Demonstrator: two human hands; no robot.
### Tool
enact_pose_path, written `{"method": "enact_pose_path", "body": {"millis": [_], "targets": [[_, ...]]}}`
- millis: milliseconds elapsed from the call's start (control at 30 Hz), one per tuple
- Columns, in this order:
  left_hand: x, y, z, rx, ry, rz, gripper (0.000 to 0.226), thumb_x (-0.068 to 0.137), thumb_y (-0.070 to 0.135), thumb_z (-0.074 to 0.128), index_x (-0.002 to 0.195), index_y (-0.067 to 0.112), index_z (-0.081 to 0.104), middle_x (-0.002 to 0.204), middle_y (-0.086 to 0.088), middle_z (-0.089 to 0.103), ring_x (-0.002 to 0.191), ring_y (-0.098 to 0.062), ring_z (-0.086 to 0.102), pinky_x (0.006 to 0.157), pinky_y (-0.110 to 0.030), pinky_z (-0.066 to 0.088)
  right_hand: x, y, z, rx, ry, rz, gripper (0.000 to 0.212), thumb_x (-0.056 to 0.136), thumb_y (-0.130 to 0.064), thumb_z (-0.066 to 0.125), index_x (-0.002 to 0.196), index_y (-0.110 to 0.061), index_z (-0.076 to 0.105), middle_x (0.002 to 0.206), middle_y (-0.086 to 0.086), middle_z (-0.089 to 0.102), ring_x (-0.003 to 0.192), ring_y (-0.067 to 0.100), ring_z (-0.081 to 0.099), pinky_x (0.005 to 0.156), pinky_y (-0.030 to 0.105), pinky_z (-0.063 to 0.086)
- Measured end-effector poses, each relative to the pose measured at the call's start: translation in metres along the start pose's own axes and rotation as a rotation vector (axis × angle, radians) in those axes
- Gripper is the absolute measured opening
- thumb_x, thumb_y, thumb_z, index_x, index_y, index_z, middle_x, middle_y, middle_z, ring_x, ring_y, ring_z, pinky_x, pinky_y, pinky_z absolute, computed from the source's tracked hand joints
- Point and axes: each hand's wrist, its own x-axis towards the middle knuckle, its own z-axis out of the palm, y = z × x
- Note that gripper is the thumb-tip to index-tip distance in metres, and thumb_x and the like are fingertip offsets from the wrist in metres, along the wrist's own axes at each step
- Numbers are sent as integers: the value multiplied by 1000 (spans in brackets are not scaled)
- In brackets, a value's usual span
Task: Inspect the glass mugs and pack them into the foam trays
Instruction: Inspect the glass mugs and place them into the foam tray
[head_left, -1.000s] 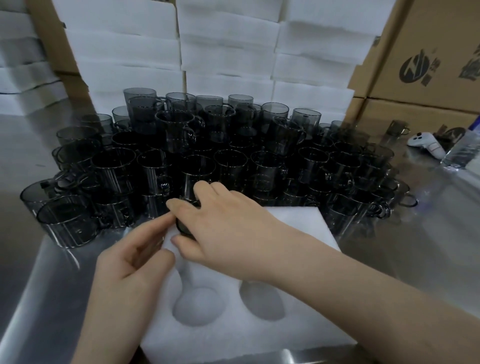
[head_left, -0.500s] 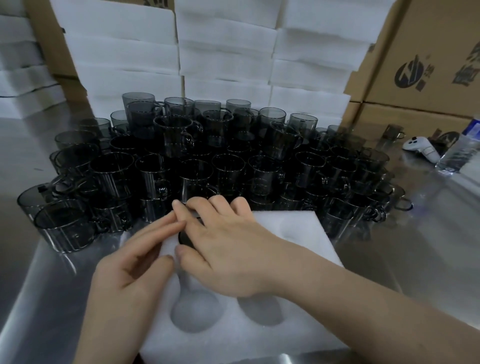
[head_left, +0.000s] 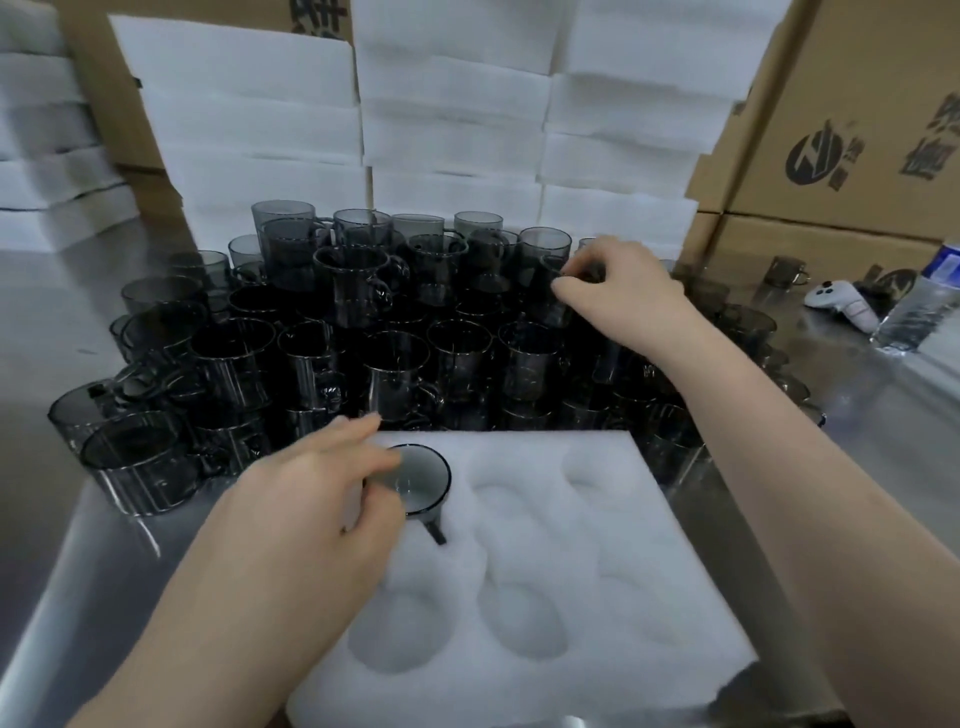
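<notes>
Looking down first at a white foam tray (head_left: 545, 691) with round hollows pressed into it, lying flat on a shiny steel tabletop (head_left: 104, 571) close to the near edge. Finding one smoky grey packed mug (head_left: 423, 483) seated upright in the far-left hollow, handle pointing toward the near right. Noting the left grip (head_left: 311, 499) grasping that packed mug at its left rim, thumb and fingers curled against the glass.

Moving past the tray's far edge to a dense crowd of dark glass mugs (head_left: 311, 364), upright, some raised in a second layer, touching one another and spreading wide across the tabletop. Spotting the right grip (head_left: 623, 291) out over the far right part of the crowd, fingertips pinched on the rim of a second mug (head_left: 548, 306).

Farther right on the tabletop: a white handheld controller (head_left: 841, 306) and, just beside it, a clear plastic bottle (head_left: 919, 312) with a blue-and-white label.

Behind the mugs: white foam sheets (head_left: 452, 104) stacked in several columns, rising out of view, with another foam pile (head_left: 52, 171) at the far left. Closing off the back and right side: brown cardboard boxes (head_left: 857, 130) printed with a dark round logo. Dim reflections of mugs and boxes on the steel.
</notes>
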Motion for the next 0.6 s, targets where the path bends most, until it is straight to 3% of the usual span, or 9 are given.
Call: {"method": "enact_pose_path", "body": {"millis": [67,133,267,333,433,533,600], "targets": [[13,13,-2,-57,28,63,32,81,29,50,103,34,73,120,29,59,114,12,49,90,-2,31,-3,2,4,48,28,-30,9,92,-34,56,84,-31,58,84,-15,55,93,19,46,98,41,31],[27,28,-2,-228,21,102,37,76,29,49,105,35,72,111,34,63,108,13,55,86,3,36,-8,5,6,68,82,-70,13,93,-33,57,80,-34,58,81,-17,56,90,15,46,95,38,30],[58,44,9,-382,-12,159,34,85,22,55,115,34,67,112,19,67,102,5,61,88,-11,49,-21,6,6,222,205,-179,25,88,-32,66,67,-40,56,78,-22,54,86,6,50,101,47,37],[73,47,17,-414,-7,148,47,84,14,59,127,33,59,121,20,61,101,3,62,87,-14,51,-28,2,6,366,247,-222,20,85,-31,71,71,-41,62,90,-19,52,98,3,51,103,44,38],[91,48,30,-414,-36,134,70,80,21,71,142,34,41,132,20,48,102,-2,62,85,-22,55,-38,-7,8,653,192,-262,18,80,-23,77,71,-36,69,96,-9,56,103,8,57,98,33,46],[100,47,40,-466,-46,144,78,73,26,80,140,28,40,130,13,50,108,-13,60,85,-33,57,-43,-8,15,766,157,-297,17,73,-24,83,74,-33,68,106,7,58,93,14,64,86,29,52],[100,43,45,-505,-22,158,73,69,31,83,133,28,47,126,9,55,104,-16,61,86,-37,56,-45,-2,20,809,97,-295,28,68,-29,82,90,-33,65,105,6,58,91,20,63,83,32,53]]}}
